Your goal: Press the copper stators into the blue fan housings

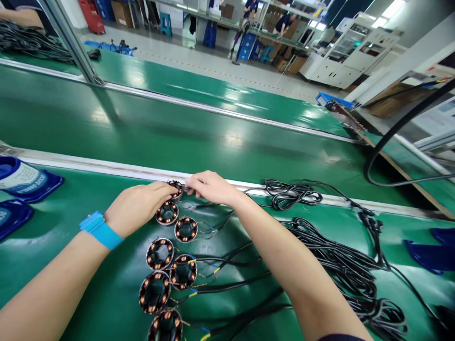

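Evidently, in the head view, the round coil ring [176, 189] sits at nine o'clock of centre, dark-cored, with copper windings and a thin metallic rim. From its eight o'clock, the left hand [137, 208] touches it, fingers together, their clamping unclear. At three o'clock, the right hand [211, 187] bunches its fingertips, contents hidden. More rings [159, 253] trail toward six.

Head-worn view, forward and steeply down

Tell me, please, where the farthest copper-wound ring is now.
In the head view, the farthest copper-wound ring is slightly left of centre, by the white strip, between the left hand and the right hand.
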The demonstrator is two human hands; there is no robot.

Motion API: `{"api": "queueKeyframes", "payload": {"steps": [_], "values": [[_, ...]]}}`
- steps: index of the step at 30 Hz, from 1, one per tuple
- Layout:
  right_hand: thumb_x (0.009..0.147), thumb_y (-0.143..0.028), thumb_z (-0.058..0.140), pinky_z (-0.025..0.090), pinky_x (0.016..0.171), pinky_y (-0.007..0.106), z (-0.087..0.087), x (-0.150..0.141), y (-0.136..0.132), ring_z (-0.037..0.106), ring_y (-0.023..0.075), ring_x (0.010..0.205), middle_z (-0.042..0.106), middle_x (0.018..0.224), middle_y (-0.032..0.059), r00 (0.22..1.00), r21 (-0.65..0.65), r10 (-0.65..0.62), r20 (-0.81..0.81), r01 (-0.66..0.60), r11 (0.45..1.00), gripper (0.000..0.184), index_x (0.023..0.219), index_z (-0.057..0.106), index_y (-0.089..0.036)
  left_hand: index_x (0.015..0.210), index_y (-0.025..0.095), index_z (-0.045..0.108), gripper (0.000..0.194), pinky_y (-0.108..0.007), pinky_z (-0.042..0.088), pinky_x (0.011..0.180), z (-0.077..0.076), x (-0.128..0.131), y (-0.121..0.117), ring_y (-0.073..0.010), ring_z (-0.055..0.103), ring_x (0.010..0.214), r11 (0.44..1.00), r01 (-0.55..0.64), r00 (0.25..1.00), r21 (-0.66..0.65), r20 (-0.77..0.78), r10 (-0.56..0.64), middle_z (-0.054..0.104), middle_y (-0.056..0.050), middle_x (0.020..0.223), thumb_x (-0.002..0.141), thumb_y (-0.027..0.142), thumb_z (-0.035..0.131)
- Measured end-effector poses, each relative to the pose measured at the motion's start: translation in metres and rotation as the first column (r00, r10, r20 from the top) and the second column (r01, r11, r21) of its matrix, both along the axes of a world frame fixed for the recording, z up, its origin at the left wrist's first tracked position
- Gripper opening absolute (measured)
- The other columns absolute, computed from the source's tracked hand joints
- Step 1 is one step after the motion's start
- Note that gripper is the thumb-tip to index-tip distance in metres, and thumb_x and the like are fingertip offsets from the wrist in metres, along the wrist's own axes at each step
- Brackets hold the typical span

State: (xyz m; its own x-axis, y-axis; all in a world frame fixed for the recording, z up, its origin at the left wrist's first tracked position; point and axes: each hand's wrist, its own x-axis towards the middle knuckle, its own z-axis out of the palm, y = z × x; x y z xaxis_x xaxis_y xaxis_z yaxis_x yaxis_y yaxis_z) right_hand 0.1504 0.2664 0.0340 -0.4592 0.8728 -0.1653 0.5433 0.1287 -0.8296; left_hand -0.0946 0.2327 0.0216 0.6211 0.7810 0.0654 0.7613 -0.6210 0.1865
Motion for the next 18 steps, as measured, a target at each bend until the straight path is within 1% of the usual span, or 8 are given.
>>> {"api": "queueKeyframes", "payload": {"steps": [2,5,7,10,12,14,16,18], "values": [[0.099,-0.027,0.056,0.043,0.078,0.026,-0.004,-0.005,0.003,0.062,0.0121,0.077,0.073,0.082,0.0007,0.994,-0.124,-0.009,-0.106,-0.004,0.992,0.027,0.079,0.07,-0.016,0.132,0.03,0.062,0.042,-0.043,0.06,0.089,0.0,-0.001,0.004,-0.0257,0.072,0.106,0.998,0.041,0.999,-0.054,-0.027,-0.042,0.07,-0.001,0.129,0.1,0.025,0.036],[0.093,-0.019,0.059,0.04,0.069,0.022,-0.007,-0.007,0.002,0.058,0.009,0.071,0.07,0.08,-0.0017,0.933,-0.306,-0.207,-0.294,0.113,0.945,0.014,0.081,0.065,-0.016,0.131,0.031,0.061,0.04,-0.042,0.059,0.085,0.003,-0.003,0.004,-0.0246,0.072,0.102,0.992,0.069,0.996,-0.102,-0.046,-0.074,0.071,0.001,0.124,0.099,0.023,0.037],[0.092,-0.018,0.057,0.037,0.063,0.021,-0.009,-0.01,0.001,0.057,0.0082,0.066,0.067,0.074,-0.003,0.891,-0.416,-0.32,-0.321,0.171,0.893,0.012,0.08,0.06,-0.017,0.129,0.032,0.06,0.038,-0.042,0.058,0.082,0.006,-0.004,0.003,-0.0239,0.072,0.097,0.99,0.07,0.995,-0.121,-0.06,-0.077,0.071,0.003,0.121,0.1,0.023,0.037],[0.094,-0.015,0.049,0.033,0.057,0.021,-0.014,-0.016,-0.001,0.056,0.0088,0.058,0.061,0.059,-0.0041,0.89,-0.486,-0.354,-0.289,0.182,0.855,0.015,0.08,0.054,-0.018,0.126,0.033,0.06,0.036,-0.042,0.056,0.079,0.009,-0.002,0.001,-0.0243,0.071,0.095,0.992,0.058,0.994,-0.113,-0.087,-0.068,0.072,0.004,0.118,0.1,0.023,0.038],[0.096,-0.015,0.046,0.032,0.055,0.021,-0.018,-0.02,-0.002,0.054,0.0094,0.054,0.058,0.053,-0.0045,0.901,-0.499,-0.336,-0.275,0.165,0.851,0.017,0.081,0.054,-0.019,0.125,0.033,0.061,0.035,-0.041,0.055,0.078,0.01,-0.002,0.0,-0.0247,0.071,0.096,0.994,0.048,0.993,-0.102,-0.098,-0.058,0.072,0.004,0.116,0.1,0.024,0.038],[0.098,-0.02,0.049,0.037,0.058,0.022,-0.02,-0.015,-0.005,0.057,0.0104,0.057,0.062,0.057,-0.0035,0.903,-0.486,-0.305,-0.303,0.129,0.864,0.014,0.086,0.056,-0.019,0.124,0.032,0.061,0.035,-0.04,0.054,0.078,0.008,-0.002,-0.002,-0.0242,0.071,0.095,0.994,0.036,0.995,-0.104,-0.085,-0.045,0.073,0.003,0.114,0.102,0.027,0.035],[0.1,-0.03,0.053,0.049,0.074,0.025,-0.016,0.005,-0.007,0.067,0.0126,0.076,0.072,0.078,0.0005,0.902,-0.379,-0.226,-0.367,0.077,0.922,0.012,0.099,0.059,-0.02,0.124,0.032,0.062,0.037,-0.041,0.054,0.081,0.005,-0.005,-0.004,-0.0238,0.071,0.098,0.994,0.025,0.999,-0.104,-0.037,-0.029,0.073,0.001,0.117,0.105,0.035,0.03],[0.101,-0.041,0.055,0.051,0.097,0.033,-0.006,0.046,-0.008,0.068,0.0158,0.105,0.074,0.11,0.0055,0.925,-0.154,-0.112,-0.363,0.059,0.986,0.027,0.118,0.058,-0.021,0.128,0.032,0.06,0.042,-0.042,0.053,0.089,0.001,-0.008,-0.006,-0.024,0.069,0.105,0.996,0.023,0.999,-0.083,0.031,-0.02,0.071,0.0,0.124,0.107,0.044,0.027]]}}
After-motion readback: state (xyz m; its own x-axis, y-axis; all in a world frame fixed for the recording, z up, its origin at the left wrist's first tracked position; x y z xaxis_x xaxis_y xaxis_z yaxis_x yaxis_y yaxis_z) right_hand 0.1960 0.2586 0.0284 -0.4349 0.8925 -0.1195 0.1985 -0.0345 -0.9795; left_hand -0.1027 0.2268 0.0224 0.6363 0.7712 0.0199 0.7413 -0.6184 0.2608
